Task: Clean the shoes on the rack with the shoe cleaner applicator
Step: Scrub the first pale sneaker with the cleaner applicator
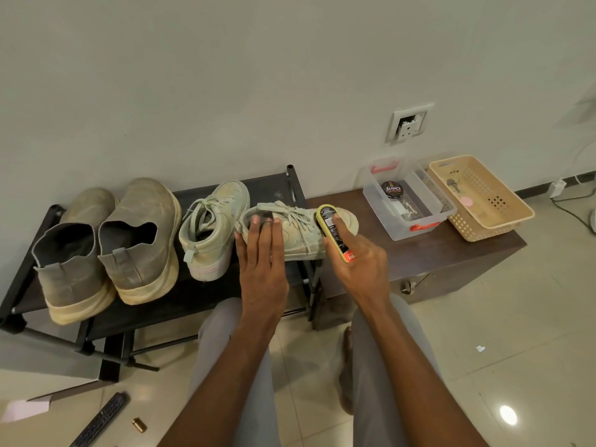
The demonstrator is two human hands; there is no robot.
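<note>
A pale green laced sneaker [298, 232] lies sideways across the right end of the black shoe rack [193, 304], its toe pointing right. My left hand [263, 253] rests flat on its heel end with straight fingers. My right hand [356, 259] grips a yellow shoe cleaner applicator [330, 229] and holds its tip against the sneaker's toe area. The matching pale green sneaker [213, 230] stands upright just to the left. Two grey-beige slip-on shoes [142, 240] [69, 262] fill the rack's left half, heels toward me.
A low brown cabinet [451, 253] adjoins the rack on the right, bearing a clear plastic box [403, 227] with a polish tin [392, 189] and a beige basket [480, 198]. A wall socket [409, 123] is above. A remote control [100, 421] lies on the tiled floor. My knees are below.
</note>
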